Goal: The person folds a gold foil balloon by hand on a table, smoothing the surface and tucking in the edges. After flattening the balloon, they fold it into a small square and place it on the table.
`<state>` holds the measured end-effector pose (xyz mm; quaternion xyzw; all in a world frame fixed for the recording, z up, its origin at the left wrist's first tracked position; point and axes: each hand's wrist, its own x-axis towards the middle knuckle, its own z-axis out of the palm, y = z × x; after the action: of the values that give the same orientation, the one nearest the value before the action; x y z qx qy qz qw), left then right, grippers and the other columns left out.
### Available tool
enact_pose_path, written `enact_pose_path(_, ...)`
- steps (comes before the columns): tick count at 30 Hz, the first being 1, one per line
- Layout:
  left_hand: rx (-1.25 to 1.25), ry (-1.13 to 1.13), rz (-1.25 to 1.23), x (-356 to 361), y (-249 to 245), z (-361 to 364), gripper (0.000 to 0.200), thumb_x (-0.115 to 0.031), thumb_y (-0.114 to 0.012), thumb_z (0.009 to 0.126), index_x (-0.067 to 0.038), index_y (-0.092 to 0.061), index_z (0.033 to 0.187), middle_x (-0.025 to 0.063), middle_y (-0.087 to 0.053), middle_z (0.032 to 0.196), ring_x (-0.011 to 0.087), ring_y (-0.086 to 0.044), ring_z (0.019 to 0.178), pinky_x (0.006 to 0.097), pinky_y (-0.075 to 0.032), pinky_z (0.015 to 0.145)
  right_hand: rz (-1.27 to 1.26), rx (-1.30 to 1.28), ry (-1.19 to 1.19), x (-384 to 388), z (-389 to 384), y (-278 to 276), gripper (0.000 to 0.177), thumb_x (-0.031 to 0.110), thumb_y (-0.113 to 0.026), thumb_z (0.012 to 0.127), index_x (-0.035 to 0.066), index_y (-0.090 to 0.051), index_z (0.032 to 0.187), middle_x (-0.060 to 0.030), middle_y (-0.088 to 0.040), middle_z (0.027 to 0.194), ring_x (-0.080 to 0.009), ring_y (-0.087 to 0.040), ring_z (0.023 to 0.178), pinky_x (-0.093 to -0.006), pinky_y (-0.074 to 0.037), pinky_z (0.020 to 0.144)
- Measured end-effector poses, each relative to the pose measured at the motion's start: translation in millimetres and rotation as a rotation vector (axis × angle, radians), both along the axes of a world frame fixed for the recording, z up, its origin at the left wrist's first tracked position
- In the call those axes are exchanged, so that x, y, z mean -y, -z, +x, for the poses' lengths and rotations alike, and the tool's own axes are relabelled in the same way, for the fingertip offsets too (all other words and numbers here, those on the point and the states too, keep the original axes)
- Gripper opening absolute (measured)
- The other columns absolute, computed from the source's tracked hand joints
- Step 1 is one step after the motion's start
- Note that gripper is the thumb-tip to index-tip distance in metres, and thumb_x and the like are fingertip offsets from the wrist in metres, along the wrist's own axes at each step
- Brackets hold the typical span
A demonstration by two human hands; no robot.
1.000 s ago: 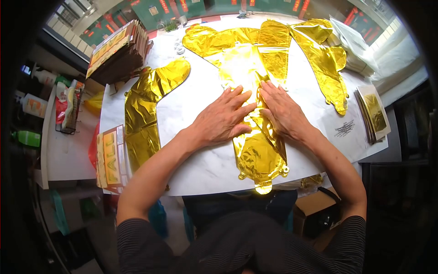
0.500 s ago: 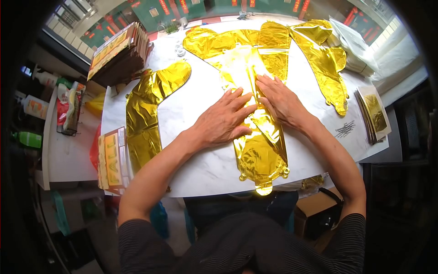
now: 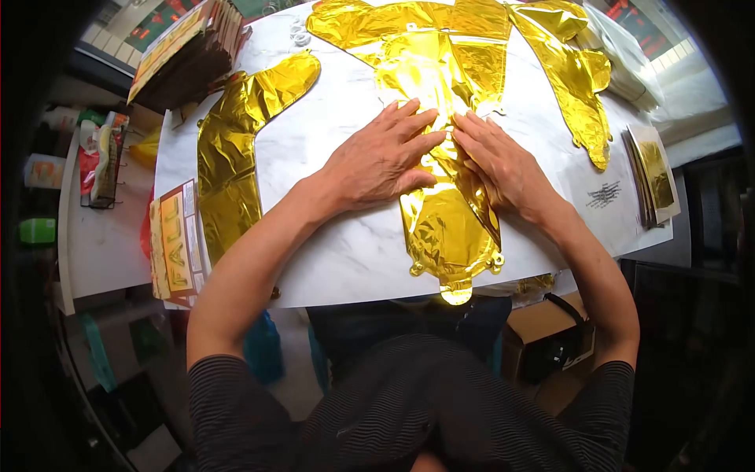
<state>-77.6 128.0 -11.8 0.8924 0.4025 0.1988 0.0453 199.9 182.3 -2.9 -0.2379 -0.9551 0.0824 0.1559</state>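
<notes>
A flat gold foil balloon (image 3: 450, 224) lies lengthwise in front of me on the white marbled tabletop, its rounded, tabbed end towards me and a fold line running along it. My left hand (image 3: 385, 157) rests open on its left edge, fingers spread across the foil. On the right edge lies my right hand (image 3: 503, 169), fingers stretched out and pointing away from me; its thumb is partly tucked below them. Beyond both hands, more gold foil balloons (image 3: 358, 27) overlap this one. Another flat gold foil balloon (image 3: 228, 157) is off to the left.
At the back left stands a stack of printed packets (image 3: 185, 55), with a "FALL" packet (image 3: 174, 244) at the left edge. A gold foil balloon (image 3: 562, 86), clear plastic bags (image 3: 625, 63) and cards (image 3: 654, 177) lie on the right. Below is a cardboard box (image 3: 546, 334).
My view has tipped down, so the table sits higher in the picture. My right hand has slid towards me along the foil and its fingers have drawn closer together. The left stays on the foil.
</notes>
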Motion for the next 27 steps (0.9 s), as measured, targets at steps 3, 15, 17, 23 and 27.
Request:
enact_pose_path(3, 0.003, 0.002, 0.016, -1, -1, -2, 0.066, -0.048, -0.068, 0.101, -0.004, -0.056, 0.149, 0.0214, -0.05, 0.158, 0.0424, -0.04, 0.153, 0.0526, -0.031, 0.128, -0.032, 0.029, -0.033, 32, 7, -14, 0.054, 0.011, -0.066, 0.099, 0.002, -0.053, 0.15, -0.0193, -0.052, 0.16, -0.039, -0.048, 0.15, -0.0521, -0.037, 0.127)
enact_pose_path(15, 0.11, -0.029, -0.079, -1, -4, -2, 0.088, -0.054, -0.065, 0.1, 0.005, -0.035, 0.159, 0.027, -0.048, 0.158, 0.0439, -0.039, 0.153, 0.051, -0.028, 0.13, -0.024, -0.061, -0.264, 25, -10, -10, 0.072, 0.049, -0.058, 0.106, -0.001, -0.046, 0.157, -0.0235, -0.05, 0.16, -0.0421, -0.045, 0.151, -0.0526, -0.035, 0.127)
enact_pose_path(17, 0.1, -0.019, -0.071, -1, -3, -2, 0.089, -0.055, -0.065, 0.1, 0.005, -0.034, 0.159, 0.0275, -0.048, 0.158, 0.0439, -0.039, 0.152, 0.0511, -0.028, 0.13, -0.014, -0.028, -0.264, 27, -8, -9, 0.079, 0.056, -0.056, 0.105, 0.0, -0.043, 0.16, -0.0234, -0.047, 0.163, -0.0416, -0.042, 0.153, -0.0527, -0.032, 0.129)
enact_pose_path(23, 0.079, -0.024, -0.066, 0, -4, -3, 0.089, -0.056, -0.063, 0.101, 0.006, -0.035, 0.158, 0.0268, -0.048, 0.158, 0.0435, -0.038, 0.153, 0.0509, -0.026, 0.131, -0.024, 0.15, -0.259, 30, -8, -8, 0.098, 0.072, -0.05, 0.099, 0.002, -0.033, 0.166, -0.0219, -0.035, 0.17, -0.0389, -0.032, 0.159, -0.0522, -0.023, 0.133)
enact_pose_path(27, 0.2, -0.085, -0.151, 0, -11, -2, 0.08, -0.038, -0.074, 0.099, 0.0, -0.038, 0.159, 0.0254, -0.051, 0.154, 0.04, -0.05, 0.144, 0.0476, -0.039, 0.124, -0.035, 0.115, -0.258, 31, -7, -9, 0.097, 0.069, -0.053, 0.1, 0.0, -0.034, 0.164, -0.0217, -0.034, 0.171, -0.0382, -0.031, 0.16, -0.0516, -0.022, 0.133)
